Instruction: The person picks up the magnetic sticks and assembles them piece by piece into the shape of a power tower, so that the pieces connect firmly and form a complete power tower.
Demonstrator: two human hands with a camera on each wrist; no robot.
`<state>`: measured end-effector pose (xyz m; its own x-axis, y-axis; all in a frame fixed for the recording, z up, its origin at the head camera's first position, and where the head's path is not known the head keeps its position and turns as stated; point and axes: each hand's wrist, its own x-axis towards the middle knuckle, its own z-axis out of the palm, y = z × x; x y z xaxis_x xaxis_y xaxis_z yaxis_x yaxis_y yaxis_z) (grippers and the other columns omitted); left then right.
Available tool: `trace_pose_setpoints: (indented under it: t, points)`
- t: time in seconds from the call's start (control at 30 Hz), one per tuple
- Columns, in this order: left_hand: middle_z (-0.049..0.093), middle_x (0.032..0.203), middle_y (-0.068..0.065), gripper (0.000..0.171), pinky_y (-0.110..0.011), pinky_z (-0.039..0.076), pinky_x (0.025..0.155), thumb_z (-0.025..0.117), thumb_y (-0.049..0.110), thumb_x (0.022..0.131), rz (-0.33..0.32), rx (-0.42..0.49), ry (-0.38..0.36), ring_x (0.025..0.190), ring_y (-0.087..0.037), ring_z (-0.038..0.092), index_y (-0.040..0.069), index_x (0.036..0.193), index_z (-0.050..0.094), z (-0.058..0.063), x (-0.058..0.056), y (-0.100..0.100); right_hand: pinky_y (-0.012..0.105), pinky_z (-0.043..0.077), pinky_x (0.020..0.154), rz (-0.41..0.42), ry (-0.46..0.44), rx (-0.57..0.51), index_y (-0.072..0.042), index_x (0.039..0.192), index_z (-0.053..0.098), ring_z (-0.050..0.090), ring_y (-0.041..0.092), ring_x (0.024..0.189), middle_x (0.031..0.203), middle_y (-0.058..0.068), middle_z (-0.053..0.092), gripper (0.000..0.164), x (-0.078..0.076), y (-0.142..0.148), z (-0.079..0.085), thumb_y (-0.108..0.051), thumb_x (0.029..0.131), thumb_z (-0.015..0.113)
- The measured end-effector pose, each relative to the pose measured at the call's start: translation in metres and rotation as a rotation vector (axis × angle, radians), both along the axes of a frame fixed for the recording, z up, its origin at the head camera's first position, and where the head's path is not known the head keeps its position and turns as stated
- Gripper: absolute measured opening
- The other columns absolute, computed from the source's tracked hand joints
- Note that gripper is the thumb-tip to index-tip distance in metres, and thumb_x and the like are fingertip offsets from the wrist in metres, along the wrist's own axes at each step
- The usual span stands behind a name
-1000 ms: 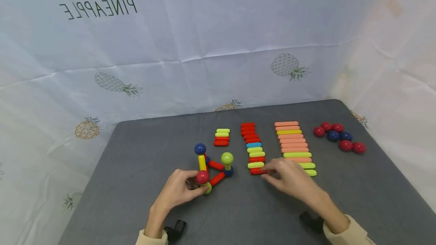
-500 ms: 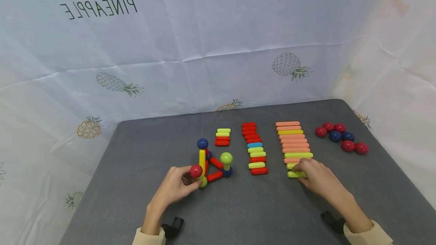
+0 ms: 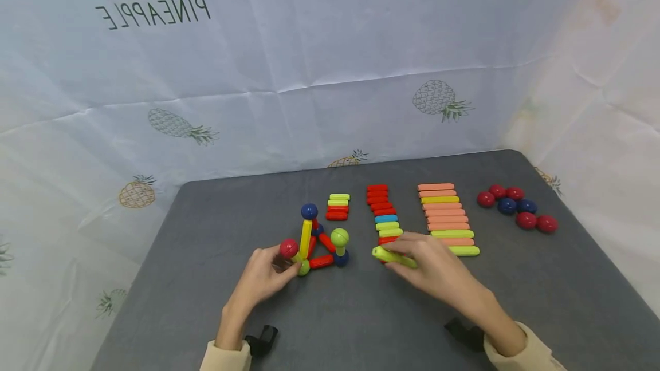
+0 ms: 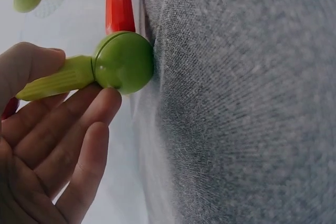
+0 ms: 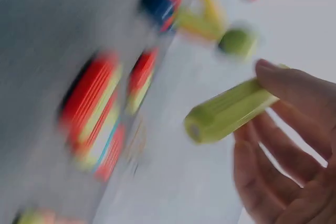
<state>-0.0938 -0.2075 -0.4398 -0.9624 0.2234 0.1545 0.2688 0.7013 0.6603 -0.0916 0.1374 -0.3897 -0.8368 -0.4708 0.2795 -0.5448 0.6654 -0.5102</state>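
A frame of coloured rods and balls stands on the dark table, with red rods (image 3: 322, 261) low down and a tall yellow rod (image 3: 305, 239) rising to a blue ball (image 3: 309, 211). My left hand (image 3: 258, 282) pinches its short yellow-green rod (image 4: 71, 76) between thumb and fingers, just above the lower green ball (image 4: 125, 62); a red ball (image 3: 289, 248) tops that rod. Another upright carries a green ball (image 3: 340, 237). Between thumb and fingers, my right hand (image 3: 433, 262) holds a longer yellow-green rod (image 5: 231, 109), raised in front of the middle row of rods.
Short red and green rods (image 3: 337, 209) lie behind the frame. The middle row (image 3: 381, 206) has red, green and blue rods. To its right lies a row of longer orange, yellow and green rods (image 3: 445, 213). Red and blue balls (image 3: 526, 220) sit far right on the table (image 3: 206, 233).
My right hand went right to the long-rod row, took its nearest green rod, and brought it back left. My left hand and the frame's near corner shifted slightly left and away, with the pinched rod tilting.
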Motion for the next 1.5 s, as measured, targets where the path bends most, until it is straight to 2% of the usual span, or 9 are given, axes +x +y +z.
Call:
trace_pose_setpoints:
  t: [0.1,0.2,0.37,0.53,0.67,0.8,0.97,1.2,1.5]
  points:
    - [0.077,0.083,-0.004,0.012,-0.018,0.058,0.066,0.081,0.010,0.083,0.006,-0.010,-0.016,0.070,-0.009,0.072,0.008,0.092,0.073,0.000,0.000,0.000,0.016,0.051,0.063,0.099,0.031,-0.068,-0.014,0.110,0.080,0.061,0.002,0.075,0.094,-0.006,0.075,0.031,0.001,-0.035,0.000,-0.016,0.080,0.087]
    - [0.078,0.083,-0.004,0.012,-0.018,0.058,0.065,0.081,0.010,0.082,0.015,-0.019,-0.024,0.069,-0.010,0.073,0.008,0.092,0.073,0.000,0.000,0.001,0.015,0.055,0.069,0.167,0.050,-0.096,-0.013,0.112,0.079,0.067,0.005,0.081,0.099,-0.002,0.076,0.030,0.000,-0.068,-0.005,-0.016,0.083,0.085]
    - [0.078,0.083,-0.004,0.010,-0.018,0.056,0.064,0.080,0.012,0.083,0.019,-0.032,-0.020,0.068,-0.010,0.073,0.009,0.091,0.074,0.001,0.000,0.001,0.016,0.056,0.072,0.215,0.084,-0.106,-0.010,0.114,0.078,0.072,0.010,0.084,0.102,0.001,0.078,0.028,-0.004,-0.107,-0.020,-0.013,0.086,0.082]
    - [0.077,0.079,-0.003,0.010,-0.018,0.055,0.061,0.079,0.016,0.084,0.058,-0.085,-0.026,0.067,-0.010,0.072,0.009,0.090,0.075,0.003,0.001,0.002,0.020,0.058,0.072,0.196,0.203,-0.048,-0.011,0.112,0.078,0.072,0.010,0.083,0.101,0.000,0.078,0.025,-0.008,-0.123,-0.027,-0.012,0.087,0.080]
    - [0.076,0.075,-0.002,0.010,-0.019,0.053,0.057,0.079,0.019,0.083,0.083,-0.115,-0.029,0.064,-0.009,0.070,0.010,0.088,0.075,0.004,0.002,0.004,0.019,0.057,0.065,0.174,0.266,0.009,-0.011,0.112,0.077,0.070,0.010,0.076,0.099,-0.001,0.077,0.026,-0.010,-0.128,-0.029,-0.013,0.087,0.081]
    - [0.074,0.072,-0.001,0.011,-0.020,0.051,0.055,0.080,0.021,0.084,0.099,-0.128,-0.039,0.063,-0.008,0.069,0.012,0.086,0.075,0.006,0.002,0.004,0.018,0.053,0.058,0.130,0.268,0.049,-0.012,0.110,0.076,0.065,0.010,0.066,0.095,-0.001,0.076,0.024,-0.010,-0.132,-0.030,-0.012,0.087,0.081]
    - [0.072,0.068,0.001,0.013,-0.021,0.049,0.053,0.081,0.023,0.084,0.116,-0.140,-0.043,0.059,-0.005,0.065,0.012,0.083,0.073,0.005,0.002,0.005,0.019,0.053,0.055,0.070,0.260,0.108,-0.012,0.111,0.075,0.060,0.010,0.061,0.091,-0.001,0.075,0.023,-0.010,-0.137,-0.033,-0.012,0.088,0.080]
    - [0.069,0.065,0.003,0.013,-0.020,0.048,0.053,0.081,0.022,0.083,0.133,-0.153,-0.059,0.057,-0.003,0.062,0.014,0.080,0.072,0.007,0.002,0.007,0.016,0.050,0.051,0.020,0.247,0.195,-0.012,0.110,0.075,0.044,0.006,0.049,0.085,0.000,0.071,0.019,-0.008,-0.143,-0.034,-0.012,0.090,0.078]
    - [0.066,0.063,0.003,0.016,-0.021,0.046,0.050,0.081,0.023,0.083,0.141,-0.179,-0.072,0.055,-0.003,0.060,0.013,0.077,0.069,0.008,0.002,0.008,0.016,0.045,0.046,-0.014,0.279,0.252,-0.012,0.110,0.076,0.042,0.007,0.047,0.084,0.001,0.069,0.022,-0.008,-0.150,-0.034,-0.009,0.089,0.078]
